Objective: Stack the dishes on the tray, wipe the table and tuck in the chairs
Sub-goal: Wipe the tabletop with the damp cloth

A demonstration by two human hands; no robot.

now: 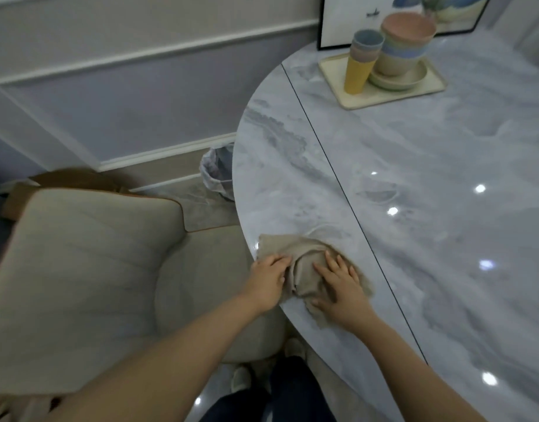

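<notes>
No legible brand or label appears; the small dark mark on the framed picture is too blurred to read. One beige cloth lies bunched at the near rim of the marble table. My left hand rests at the table's rim with fingers curled onto the cloth's left edge, gripping its fold. My right hand lies flat on the cloth, fingers spread and straight, pressing it down. One cream tray sits at the far side, carrying one stack of cups beside one stack of bowls on plates. One upholstered chair stands left of the table, pulled out. One lined waste bin stands by the wall.
</notes>
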